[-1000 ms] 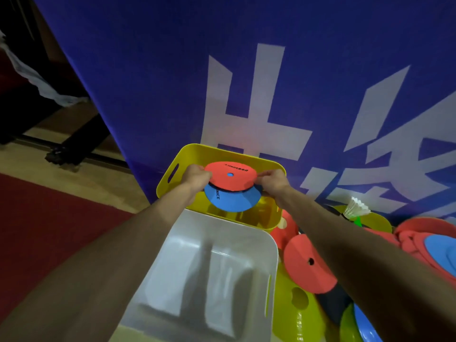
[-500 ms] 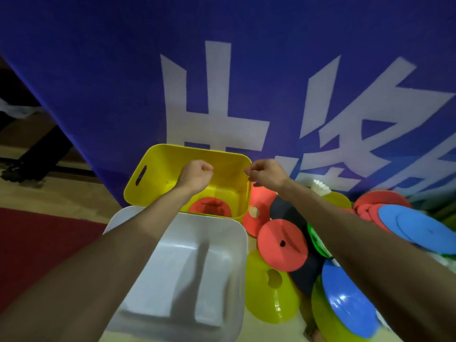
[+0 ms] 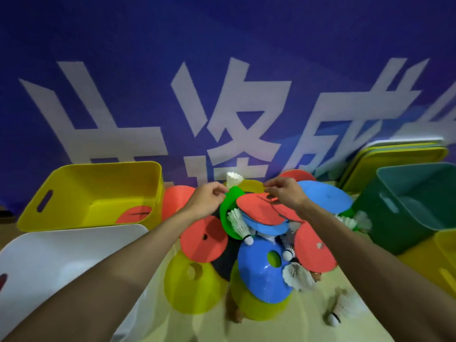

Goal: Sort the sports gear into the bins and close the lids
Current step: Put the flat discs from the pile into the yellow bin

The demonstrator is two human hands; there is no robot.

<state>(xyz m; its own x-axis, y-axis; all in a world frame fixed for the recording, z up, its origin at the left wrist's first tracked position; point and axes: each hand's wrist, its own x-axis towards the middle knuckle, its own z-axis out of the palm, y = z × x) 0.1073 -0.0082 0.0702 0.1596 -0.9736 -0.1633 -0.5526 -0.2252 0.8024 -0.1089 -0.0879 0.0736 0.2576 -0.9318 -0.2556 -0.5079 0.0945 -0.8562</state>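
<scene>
A pile of flat marker discs and cones lies on the floor in front of me. My left hand (image 3: 209, 201) pinches the edge of a green disc (image 3: 228, 213) at the top of the pile. My right hand (image 3: 283, 193) pinches the far edge of a red disc (image 3: 259, 211) that rests on a blue disc (image 3: 269, 227). The open yellow bin (image 3: 111, 166) at the left holds a red disc (image 3: 134, 214). Shuttlecocks (image 3: 239, 223) lie among the discs. Lower in the pile sit a red cone (image 3: 204, 239), a yellow cone (image 3: 190, 282) and a blue cone (image 3: 261, 272).
An open white bin (image 3: 61, 243) stands at the near left, and a dark green bin (image 3: 407, 206) at the right. Several lids (image 3: 394, 156) lean on the blue banner behind it. Loose shuttlecocks (image 3: 343, 307) lie on the floor near my right arm.
The red and blue discs that both hands held over the yellow bin now lie in it. My hands and view have swung right to the pile, where the fingers have closed on new discs.
</scene>
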